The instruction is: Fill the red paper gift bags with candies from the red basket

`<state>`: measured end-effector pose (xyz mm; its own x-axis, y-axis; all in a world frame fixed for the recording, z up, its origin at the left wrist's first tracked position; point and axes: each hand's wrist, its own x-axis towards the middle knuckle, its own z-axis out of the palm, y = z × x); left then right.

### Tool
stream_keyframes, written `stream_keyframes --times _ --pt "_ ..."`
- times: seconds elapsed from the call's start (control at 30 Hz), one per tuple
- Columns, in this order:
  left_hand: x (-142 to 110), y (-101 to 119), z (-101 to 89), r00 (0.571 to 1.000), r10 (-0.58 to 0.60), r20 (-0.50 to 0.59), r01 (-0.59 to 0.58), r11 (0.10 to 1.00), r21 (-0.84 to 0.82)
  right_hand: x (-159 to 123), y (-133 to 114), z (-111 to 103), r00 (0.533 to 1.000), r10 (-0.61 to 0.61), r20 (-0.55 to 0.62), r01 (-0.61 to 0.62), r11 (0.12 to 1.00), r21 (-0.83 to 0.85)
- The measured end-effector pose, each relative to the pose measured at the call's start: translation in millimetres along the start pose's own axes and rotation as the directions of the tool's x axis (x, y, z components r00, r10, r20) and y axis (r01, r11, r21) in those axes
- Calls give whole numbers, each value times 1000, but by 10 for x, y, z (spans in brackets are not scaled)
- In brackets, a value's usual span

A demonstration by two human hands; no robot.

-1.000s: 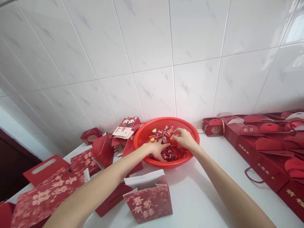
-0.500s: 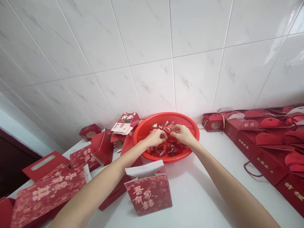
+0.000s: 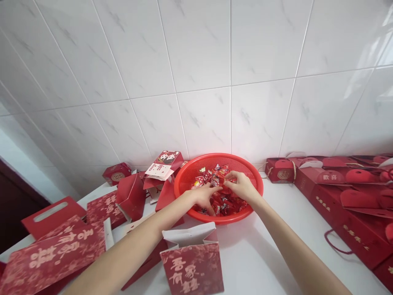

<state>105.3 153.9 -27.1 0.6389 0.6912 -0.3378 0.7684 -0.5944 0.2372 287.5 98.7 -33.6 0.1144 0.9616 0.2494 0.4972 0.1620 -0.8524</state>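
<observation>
Both my hands reach into a round red plastic basket (image 3: 250, 174) holding several small wrapped candies (image 3: 225, 203). My left hand (image 3: 205, 197) has its fingers stretched down among the wrappers, touching them. My right hand (image 3: 241, 185) is closed in a pinch on red-wrapped candies near the basket's middle. An open red paper gift bag (image 3: 192, 262) with gold characters stands on the white counter just in front of the basket, between my forearms.
More red gift bags and boxes (image 3: 53, 250) lie scattered at the left. A row of red boxes with rounded lids (image 3: 346, 192) lines the right side. A small red box (image 3: 117, 173) stands by the white tiled wall behind.
My left hand went from a closed pinch beside the right hand to fingers stretched down into the candies. The right hand stays pinched. The view shifted slightly.
</observation>
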Motion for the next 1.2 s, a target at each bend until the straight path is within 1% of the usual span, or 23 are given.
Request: stream_keyframes --times 0.13,0.2,0.27,0.43,0.57,0.73,0.8,0.93,0.97,1.0,1.07,1.13,1.2 --pt "52 -15 16 998 61 -28 -61 998 -13 10 47 13 999 -39 -4 39 999 21" --pt "77 -33 19 998 63 -17 -64 996 -59 15 64 18 998 -64 -3 64 997 35" --pt "85 -44 19 997 63 -35 -66 993 -102 18 68 19 997 -72 6 72 997 38" --pt "51 -26 9 988 121 -99 -136 977 -165 1 31 13 1000 6 25 -7 999 34" --pt "42 -11 -18 970 158 -185 -198 955 -221 -14 4 8 999 32 44 -35 998 57" --pt "56 -39 -66 926 150 -345 -263 915 -307 12 8 1 1000 -14 0 14 999 33" --pt "57 -53 -79 909 153 -387 -298 889 -348 19 9 1 1000 -15 24 14 998 57" --pt "72 -59 -80 894 189 -405 -366 830 -421 0 -16 -4 983 4 186 -39 982 184" --pt "79 -56 -78 890 200 -411 -384 815 -434 -7 -25 -7 977 4 211 -48 978 201" --pt "86 -53 -75 885 209 -417 -398 804 -442 -14 -35 -10 976 8 220 -55 976 209" --pt "97 -43 -72 881 218 -421 -412 792 -451 -24 -51 -14 982 26 188 -67 974 215" --pt "101 -33 -72 885 215 -414 -405 794 -454 -30 -65 -17 989 52 142 -85 967 240" --pt "100 -28 -74 890 199 -411 -388 804 -451 -35 -86 -22 989 69 127 -102 956 277"
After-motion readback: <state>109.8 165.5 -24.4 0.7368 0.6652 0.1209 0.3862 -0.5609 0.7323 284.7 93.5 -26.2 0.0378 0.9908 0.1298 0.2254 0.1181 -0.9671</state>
